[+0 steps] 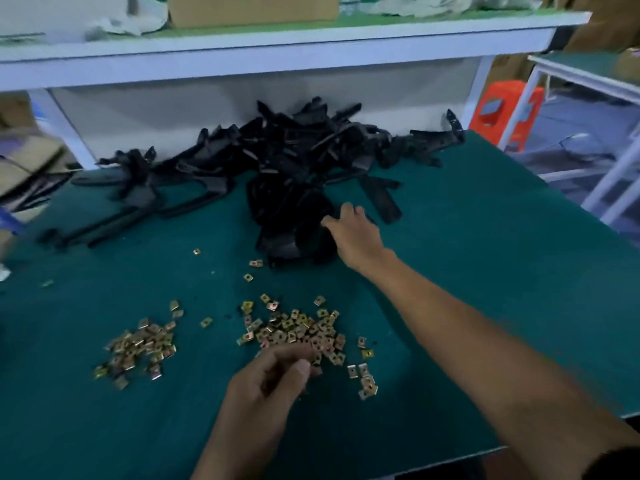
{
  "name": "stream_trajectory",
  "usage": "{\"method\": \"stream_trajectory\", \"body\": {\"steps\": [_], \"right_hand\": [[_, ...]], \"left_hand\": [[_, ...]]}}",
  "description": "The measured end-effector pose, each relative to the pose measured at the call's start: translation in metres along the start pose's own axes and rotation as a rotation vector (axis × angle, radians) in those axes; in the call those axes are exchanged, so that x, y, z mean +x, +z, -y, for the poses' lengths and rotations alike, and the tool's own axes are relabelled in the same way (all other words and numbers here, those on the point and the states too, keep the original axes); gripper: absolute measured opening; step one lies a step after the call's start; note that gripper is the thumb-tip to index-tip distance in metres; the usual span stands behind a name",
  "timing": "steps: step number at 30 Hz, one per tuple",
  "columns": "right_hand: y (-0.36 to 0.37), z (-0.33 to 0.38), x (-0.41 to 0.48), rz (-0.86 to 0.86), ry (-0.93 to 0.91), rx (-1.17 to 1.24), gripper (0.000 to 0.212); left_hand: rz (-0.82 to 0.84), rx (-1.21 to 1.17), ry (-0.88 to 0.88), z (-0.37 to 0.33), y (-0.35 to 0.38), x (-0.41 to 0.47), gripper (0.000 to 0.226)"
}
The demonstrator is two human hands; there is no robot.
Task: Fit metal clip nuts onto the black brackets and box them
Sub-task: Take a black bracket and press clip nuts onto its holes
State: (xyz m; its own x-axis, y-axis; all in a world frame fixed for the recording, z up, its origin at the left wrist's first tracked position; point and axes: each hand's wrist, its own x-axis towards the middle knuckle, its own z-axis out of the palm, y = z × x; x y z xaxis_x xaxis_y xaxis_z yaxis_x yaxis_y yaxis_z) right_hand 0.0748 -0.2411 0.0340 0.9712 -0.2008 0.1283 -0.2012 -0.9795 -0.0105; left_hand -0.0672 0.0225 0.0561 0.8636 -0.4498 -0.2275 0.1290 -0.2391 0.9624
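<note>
On the green table point(485, 254), both piles are being worked
Back there, black brackets point(294, 150) are being touched by the right hand point(353, 237), grip unclear; up front, clip nuts point(298, 327) are being pinched at by the left hand point(266, 386), fingers narrow.

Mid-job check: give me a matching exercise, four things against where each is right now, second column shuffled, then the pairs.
1 left hand
2 right hand
3 cardboard box
4 orange stool

A on the upper shelf
B at the black brackets
C past the right edge of the table
D over the clip nuts

Pairs: 1-D, 2-B, 3-A, 4-C
</note>
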Motion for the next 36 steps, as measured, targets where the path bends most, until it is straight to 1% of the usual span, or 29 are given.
{"method": "stream_trajectory", "body": {"steps": [2, 4, 6, 8, 10, 12, 14, 15, 17, 18, 20, 21, 23, 24, 26, 28, 30, 31, 33, 35, 36], "right_hand": [[-0.007, -0.008, 0.001, -0.102, 0.007, -0.083, 0.052], [-0.018, -0.023, -0.008, -0.156, -0.007, -0.052, 0.044], [-0.032, -0.039, -0.029, -0.242, 0.011, 0.124, 0.028], [-0.045, -0.054, -0.06, -0.362, 0.063, 0.32, 0.017], [-0.053, -0.067, -0.097, -0.404, 0.114, 0.456, 0.013], [-0.053, -0.075, -0.138, -0.397, 0.122, 0.502, 0.012], [-0.045, -0.079, -0.174, -0.369, 0.133, 0.493, 0.011], [-0.04, -0.08, -0.187, -0.348, 0.14, 0.497, 0.016], [-0.027, -0.083, -0.204, -0.333, 0.197, 0.559, 0.031], [-0.022, -0.086, -0.207, -0.342, 0.244, 0.603, 0.032], [-0.019, -0.092, -0.208, -0.337, 0.348, 0.716, 0.022], [-0.02, -0.094, -0.206, -0.323, 0.398, 0.77, 0.017], [-0.026, -0.091, -0.203, -0.322, 0.459, 0.885, 0.013], [-0.031, -0.084, -0.202, -0.32, 0.47, 1.009, 0.012], [-0.041, -0.061, -0.209, -0.279, 0.448, 1.415, 0.012], [-0.048, -0.036, -0.221, -0.238, 0.433, 1.767, 0.022], [-0.056, -0.013, -0.232, -0.207, 0.448, 2.005, 0.035], [-0.06, -0.004, -0.236, -0.201, 0.455, 2.073, 0.04], [-0.066, 0.009, -0.243, -0.211, 0.454, 2.153, 0.041], [-0.072, 0.016, -0.248, -0.236, 0.445, 2.209, 0.04], [-0.075, 0.019, -0.249, -0.249, 0.441, 2.226, 0.038]], "left_hand": [[-0.034, 0.04, 0.045, 0.002, -0.003, 0.002, 0.022], [-0.071, 0.17, 0.106, 0.008, -0.002, 0.006, 0.022], [-0.135, 0.398, 0.196, 0.015, 0.006, 0.015, 0.016], [-0.162, 0.613, 0.346, 0.02, 0.024, 0.029, 0.012], [-0.124, 0.797, 0.488, 0.022, 0.043, 0.047, 0.018], [-0.067, 0.95, 0.581, 0.025, 0.059, 0.064, 0.028], [0.012, 1.024, 0.61, 0.025, 0.067, 0.076, 0.031], [0.045, 1.024, 0.598, 0.023, 0.067, 0.08, 0.029], [0.076, 0.973, 0.562, 0.019, 0.066, 0.083, 0.019], [0.082, 0.937, 0.548, 0.016, 0.065, 0.083, 0.013], [0.088, 0.812, 0.491, 0.01, 0.063, 0.077, 0.004], [0.084, 0.712, 0.445, 0.007, 0.061, 0.073, 0.002], [0.073, 0.461, 0.331, 0.001, 0.059, 0.062, 0.006], [0.071, 0.313, 0.272, -0.003, 0.057, 0.057, 0.008], [0.077, 0.027, 0.172, -0.011, 0.056, 0.045, 0.012], [0.1, -0.173, 0.118, -0.02, 0.057, 0.033, 0.009], [0.137, -0.306, 0.109, -0.029, 0.056, 0.023, 0.008], [0.156, -0.368, 0.108, -0.033, 0.056, 0.019, 0.01], [0.169, -0.47, 0.103, -0.038, 0.055, 0.012, 0.011], [0.154, -0.507, 0.099, -0.041, 0.053, 0.007, 0.013], [0.145, -0.503, 0.099, -0.042, 0.053, 0.005, 0.018]]}}
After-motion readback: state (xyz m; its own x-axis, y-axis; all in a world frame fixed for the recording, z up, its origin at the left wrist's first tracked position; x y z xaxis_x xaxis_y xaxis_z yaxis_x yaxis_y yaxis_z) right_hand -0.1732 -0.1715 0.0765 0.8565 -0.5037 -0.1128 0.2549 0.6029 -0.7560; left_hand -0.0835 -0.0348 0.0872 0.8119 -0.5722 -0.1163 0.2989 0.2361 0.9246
